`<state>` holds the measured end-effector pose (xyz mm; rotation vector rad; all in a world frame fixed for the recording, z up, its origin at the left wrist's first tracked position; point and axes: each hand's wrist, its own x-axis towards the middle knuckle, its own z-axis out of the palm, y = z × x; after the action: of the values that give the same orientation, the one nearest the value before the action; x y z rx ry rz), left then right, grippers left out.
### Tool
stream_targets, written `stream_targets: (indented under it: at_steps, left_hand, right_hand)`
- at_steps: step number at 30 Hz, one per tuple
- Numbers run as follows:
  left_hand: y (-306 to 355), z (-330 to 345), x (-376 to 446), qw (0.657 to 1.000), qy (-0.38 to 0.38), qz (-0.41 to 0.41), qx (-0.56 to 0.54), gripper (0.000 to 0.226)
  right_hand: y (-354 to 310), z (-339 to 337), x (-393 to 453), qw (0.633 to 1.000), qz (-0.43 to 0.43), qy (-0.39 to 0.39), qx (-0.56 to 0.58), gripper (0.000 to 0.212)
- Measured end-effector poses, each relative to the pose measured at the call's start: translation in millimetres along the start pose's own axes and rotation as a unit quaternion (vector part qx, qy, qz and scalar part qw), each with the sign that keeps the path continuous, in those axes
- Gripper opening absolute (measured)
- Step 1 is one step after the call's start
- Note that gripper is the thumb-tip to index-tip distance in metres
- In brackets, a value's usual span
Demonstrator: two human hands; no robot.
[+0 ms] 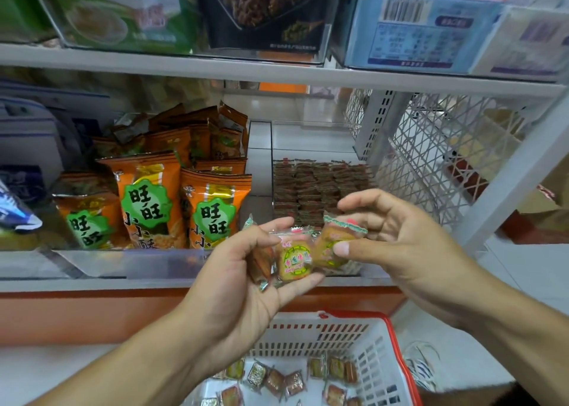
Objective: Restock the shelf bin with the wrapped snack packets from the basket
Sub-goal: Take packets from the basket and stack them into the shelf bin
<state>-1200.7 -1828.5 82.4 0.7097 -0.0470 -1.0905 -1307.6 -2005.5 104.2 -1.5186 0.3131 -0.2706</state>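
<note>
My left hand (pixel 246 270) holds a small bunch of wrapped snack packets (pixel 292 258), round yellow cakes in clear wrap with pink and green print. My right hand (pixel 388 233) pinches one packet (pixel 335 245) from that bunch between thumb and fingers. Both hands hover just in front of the clear shelf bin (pixel 354 147), whose floor is covered with neat rows of the same flat packets (pixel 320 187). Below, the white basket with a red rim (pixel 397 341) holds several loose packets (pixel 286 381).
Orange snack bags (pixel 147 196) fill the bin to the left behind a clear front lip. A white shelf board (pixel 277 73) runs above with boxed goods. A white lattice side panel (pixel 437 159) and a post close off the right.
</note>
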Motion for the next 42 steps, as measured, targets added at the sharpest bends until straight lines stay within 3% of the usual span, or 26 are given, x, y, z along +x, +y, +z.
stream_targets:
  at_steps: [6,10,14,19,24,27,30,33,37,42]
  left_hand:
    - [-3.5,0.2,-2.0,0.998,-0.048,-0.044,0.025,0.068]
    - [-7.0,-1.4,-2.9,0.997,-0.048,-0.046,0.046,0.063]
    - [-7.1,-2.8,-4.7,0.999,-0.037,-0.027,0.015,0.065]
    - [-3.9,-2.2,-4.9,1.000,-0.026,0.012,0.009,0.056]
    - [1.2,0.6,-4.7,0.998,-0.045,0.040,-0.007,0.058]
    - [3.0,3.3,-5.1,0.998,-0.036,0.055,0.009,0.055]
    - [5.1,5.2,-5.9,0.997,-0.006,0.064,0.045,0.052]
    - [7.5,6.3,-9.1,0.993,0.002,0.064,0.101,0.067]
    - [7.5,5.8,-11.8,0.998,-0.019,0.013,0.066,0.089]
    - [11.7,5.5,-10.1,1.000,-0.024,0.000,0.000,0.068]
  right_hand:
    - [6.0,9.2,0.7,0.985,-0.014,-0.027,-0.170,0.052]
    - [3.9,8.4,-0.4,0.937,-0.038,-0.079,-0.337,0.045]
    - [3.1,7.9,-2.9,0.914,-0.045,-0.105,-0.389,0.037]
    - [2.2,6.3,-6.5,0.938,-0.040,-0.099,-0.330,0.030]
    - [3.0,9.1,-5.5,0.964,-0.022,-0.080,-0.254,0.049]
    - [3.4,9.6,-5.0,0.965,-0.012,-0.076,-0.250,0.041]
    - [0.0,6.8,-5.5,0.985,0.023,-0.089,-0.144,0.034]
    - [-3.3,4.0,-4.0,0.995,0.046,-0.084,-0.035,0.036]
    - [-1.1,6.3,-3.6,0.975,-0.027,-0.071,-0.210,0.032]
    - [-3.0,9.9,-10.8,0.889,-0.244,-0.056,-0.382,0.033]
